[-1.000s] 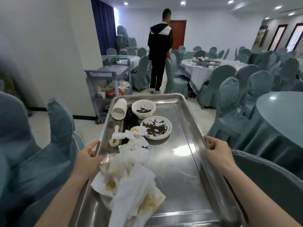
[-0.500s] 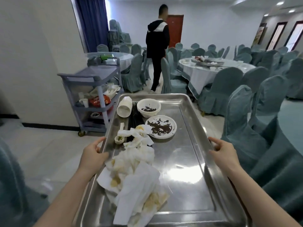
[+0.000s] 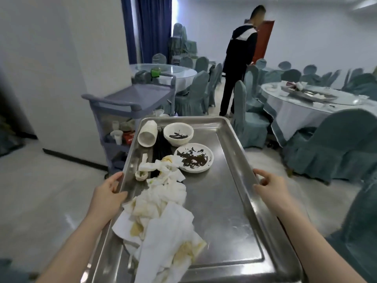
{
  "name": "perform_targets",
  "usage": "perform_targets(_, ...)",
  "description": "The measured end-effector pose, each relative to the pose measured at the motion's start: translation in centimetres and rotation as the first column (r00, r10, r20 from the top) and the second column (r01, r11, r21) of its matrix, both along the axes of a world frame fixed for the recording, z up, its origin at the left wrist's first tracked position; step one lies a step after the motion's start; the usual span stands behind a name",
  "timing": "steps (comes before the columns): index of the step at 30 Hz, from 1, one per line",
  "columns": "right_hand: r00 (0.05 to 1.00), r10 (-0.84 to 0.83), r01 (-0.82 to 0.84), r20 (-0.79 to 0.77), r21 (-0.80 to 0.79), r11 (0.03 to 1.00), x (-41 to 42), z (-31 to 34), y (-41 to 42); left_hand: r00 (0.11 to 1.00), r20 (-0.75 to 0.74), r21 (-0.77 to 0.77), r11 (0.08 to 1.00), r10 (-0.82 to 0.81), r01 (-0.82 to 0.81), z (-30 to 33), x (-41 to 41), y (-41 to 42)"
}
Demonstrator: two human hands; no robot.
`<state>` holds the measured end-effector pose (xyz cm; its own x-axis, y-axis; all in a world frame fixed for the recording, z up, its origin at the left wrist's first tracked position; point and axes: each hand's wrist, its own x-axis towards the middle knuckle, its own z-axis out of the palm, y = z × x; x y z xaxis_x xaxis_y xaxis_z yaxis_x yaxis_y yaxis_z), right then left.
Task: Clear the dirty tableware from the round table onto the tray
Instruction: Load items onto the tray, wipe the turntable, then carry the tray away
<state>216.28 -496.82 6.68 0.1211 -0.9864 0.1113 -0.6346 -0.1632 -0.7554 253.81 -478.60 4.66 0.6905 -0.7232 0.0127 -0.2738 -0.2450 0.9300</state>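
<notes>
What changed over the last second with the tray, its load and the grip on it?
The view swung left: the grey cart came closer ahead and the near chairs dropped from view. Both hands kept hold: left hand and right hand grip the tray rims. The plate, bowl and napkins stayed put.

The tray (image 3: 220,201) runs off the bottom edge of the frame. Napkins (image 3: 163,217) cover part of the chopsticks (image 3: 161,148). Items on the cart (image 3: 130,103) at centre left are blurred.
</notes>
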Motion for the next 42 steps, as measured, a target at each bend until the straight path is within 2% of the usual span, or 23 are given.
perform_targets(9,0.997,-0.066,0.067,0.042,-0.012,0.998,12.1,0.2,-22.5,0.987,0.147,-0.005,0.997,-0.07,0.071,2.5,13.5,-23.4)
perform_targets(13,0.997,-0.056,0.057,0.06,-0.028,0.998,17.7,0.4,-32.6,0.987,0.11,0.004,0.993,-0.116,0.116,2.8,19.4,-34.2)
perform_targets(20,0.997,0.021,-0.019,0.072,-0.028,0.999,29.1,-1.2,-51.9,0.996,0.086,0.021,0.999,-0.033,0.031,1.1,30.0,-50.8)
perform_targets(25,0.994,0.081,-0.086,0.079,0.063,0.994,38.8,0.2,-62.7,0.99,0.108,0.062,0.994,0.087,-0.094,1.7,38.1,-59.2)
perform_targets(28,0.989,0.132,-0.138,0.063,0.088,0.987,45.1,0.4,-68.5,0.987,0.118,0.066,0.991,0.108,-0.116,1.6,43.7,-64.0)
perform_targets(34,0.991,0.11,-0.118,0.074,0.116,0.986,56.6,-0.8,-76.8,0.986,0.157,0.134,0.988,0.061,-0.083,0.4,55.3,-73.1)
perform_targets(38,0.991,0.092,-0.109,0.098,0.181,0.978,61.9,-1.6,-81.2,0.978,0.206,0.176,0.981,0.038,-0.075,-0.3,61.2,-77.8)
perform_targets(42,0.989,0.123,-0.135,0.078,0.172,0.976,65.8,-2.4,-85.1,0.98,0.191,0.206,0.974,0.05,-0.09,-2.0,64.8,-81.8)
